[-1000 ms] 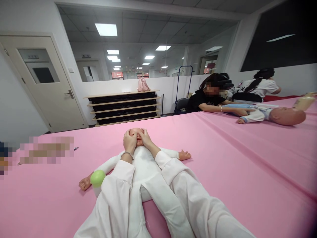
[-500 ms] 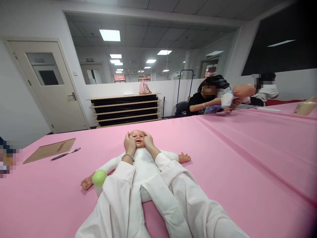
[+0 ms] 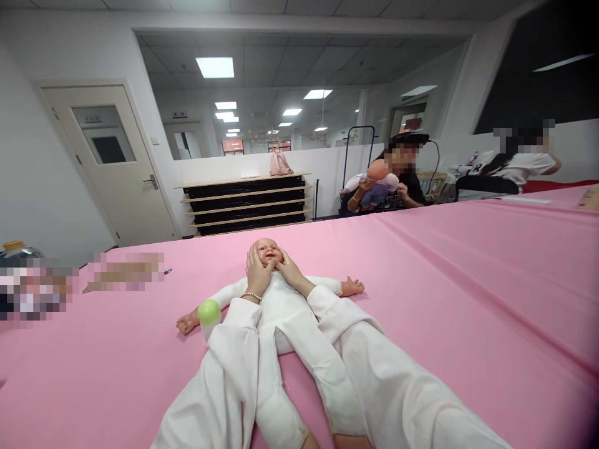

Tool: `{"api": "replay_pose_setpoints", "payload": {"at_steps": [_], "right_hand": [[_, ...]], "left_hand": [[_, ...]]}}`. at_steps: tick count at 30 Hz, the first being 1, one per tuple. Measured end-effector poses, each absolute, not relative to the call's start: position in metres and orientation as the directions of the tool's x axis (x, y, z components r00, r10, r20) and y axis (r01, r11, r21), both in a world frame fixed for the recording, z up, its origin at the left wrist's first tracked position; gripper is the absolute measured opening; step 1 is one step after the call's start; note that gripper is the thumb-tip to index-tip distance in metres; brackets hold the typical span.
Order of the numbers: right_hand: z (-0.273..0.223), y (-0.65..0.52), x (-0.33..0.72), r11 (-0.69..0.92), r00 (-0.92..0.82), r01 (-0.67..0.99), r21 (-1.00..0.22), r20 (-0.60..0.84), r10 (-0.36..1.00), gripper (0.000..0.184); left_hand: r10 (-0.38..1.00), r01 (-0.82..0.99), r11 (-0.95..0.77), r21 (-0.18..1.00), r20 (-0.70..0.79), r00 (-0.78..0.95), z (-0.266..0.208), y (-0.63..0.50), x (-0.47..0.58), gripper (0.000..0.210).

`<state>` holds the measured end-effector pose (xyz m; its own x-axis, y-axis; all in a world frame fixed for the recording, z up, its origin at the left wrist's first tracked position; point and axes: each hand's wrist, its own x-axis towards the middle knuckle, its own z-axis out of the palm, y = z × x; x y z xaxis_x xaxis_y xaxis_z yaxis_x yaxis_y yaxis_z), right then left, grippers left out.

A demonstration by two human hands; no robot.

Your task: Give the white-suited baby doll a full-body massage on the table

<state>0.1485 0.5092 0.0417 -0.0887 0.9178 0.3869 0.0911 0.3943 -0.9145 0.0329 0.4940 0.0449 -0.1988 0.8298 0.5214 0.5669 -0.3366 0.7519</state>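
A baby doll (image 3: 286, 305) with a white cloth body lies on its back, arms spread and face up. My left hand (image 3: 258, 273) is cupped round the left side of its head, with a beaded bracelet at the wrist. On the other side, my right hand (image 3: 291, 273) cups the cheek and jaw. Both thumbs meet near the chin below the doll's mouth. My fingers lie along the sides of the head and partly hide it. Beside my left sleeve stands a small bottle with a rounded green cap (image 3: 209, 312), close to the doll's hand.
Pink cloth (image 3: 435, 293) covers the table. A blurred flat brown item (image 3: 128, 271) and a pen tip (image 3: 168, 271) lie at left, near blurred items (image 3: 32, 290). Across the table a person (image 3: 407, 181) holds another doll (image 3: 377, 184); another person (image 3: 519, 162) sits farther right.
My thumbs have moved from the doll's cheeks down to its chin. The view has turned slightly left. The person opposite has drawn their doll in against the chest.
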Motion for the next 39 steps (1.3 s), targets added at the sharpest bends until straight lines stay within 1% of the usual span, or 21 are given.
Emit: {"api": "replay_pose_setpoints", "payload": {"at_steps": [2,4,6,10,13,17,20,22,24,26,29,30,32,33,35,39], "right_hand": [[0.040,0.512,0.149,0.401,-0.099,0.037,-0.916,0.395,0.913,0.065],[0.039,0.513,0.150,0.393,-0.095,0.038,-0.919,0.388,0.917,0.065],[0.039,0.513,0.150,0.380,-0.092,0.062,-0.923,0.374,0.923,0.064],[0.039,0.513,0.151,0.381,-0.090,0.087,-0.920,0.374,0.923,0.067],[0.037,0.513,0.151,0.357,-0.051,0.093,-0.930,0.353,0.934,0.058],[0.035,0.517,0.152,0.372,-0.038,0.036,-0.927,0.371,0.928,0.040],[0.034,0.518,0.153,0.377,0.004,0.036,-0.926,0.377,0.926,0.035],[0.034,0.518,0.154,0.375,0.010,0.063,-0.925,0.377,0.926,0.037],[0.034,0.517,0.154,0.390,-0.026,0.083,-0.917,0.390,0.921,0.044],[0.032,0.518,0.154,0.405,-0.063,0.091,-0.910,0.400,0.914,0.055],[0.029,0.520,0.154,0.367,-0.048,0.119,-0.923,0.364,0.930,0.075],[0.028,0.521,0.154,0.336,-0.037,0.130,-0.933,0.335,0.942,0.080],[0.028,0.520,0.154,0.284,-0.044,0.145,-0.948,0.280,0.959,0.087],[0.029,0.520,0.154,0.278,-0.062,0.149,-0.949,0.271,0.961,0.086],[0.031,0.518,0.154,0.296,-0.094,0.143,-0.944,0.285,0.954,0.080],[0.029,0.522,0.154,0.334,-0.072,0.078,-0.939,0.329,0.942,0.064]], "left_hand": [[0.840,0.546,-0.322,0.774,0.500,-0.213,0.044,0.496,0.032,0.085],[0.849,0.532,-0.312,0.787,0.483,-0.216,0.043,0.498,0.031,0.089],[0.855,0.524,-0.311,0.793,0.474,-0.210,0.042,0.499,0.030,0.090],[0.838,0.518,-0.363,0.775,0.515,-0.182,0.042,0.500,0.028,0.084],[0.850,0.496,-0.364,0.788,0.499,-0.169,0.040,0.500,0.026,0.077],[0.860,0.449,-0.364,0.816,0.479,-0.174,0.038,0.503,0.023,0.065],[0.866,0.391,-0.368,0.843,0.465,-0.187,0.038,0.505,0.021,0.054],[0.868,0.365,-0.371,0.854,0.458,-0.189,0.039,0.506,0.021,0.050],[0.874,0.351,-0.367,0.862,0.448,-0.188,0.040,0.505,0.021,0.051],[0.873,0.371,-0.367,0.853,0.453,-0.178,0.041,0.503,0.022,0.060],[0.865,0.450,-0.364,0.815,0.475,-0.160,0.042,0.498,0.024,0.081],[0.863,0.471,-0.359,0.806,0.479,-0.161,0.042,0.497,0.024,0.085],[0.862,0.491,-0.347,0.799,0.478,-0.168,0.043,0.495,0.025,0.086],[0.862,0.492,-0.344,0.799,0.477,-0.171,0.043,0.494,0.025,0.085],[0.866,0.484,-0.339,0.807,0.468,-0.175,0.042,0.495,0.024,0.082],[0.881,0.430,-0.326,0.842,0.435,-0.185,0.040,0.501,0.021,0.071]]}}
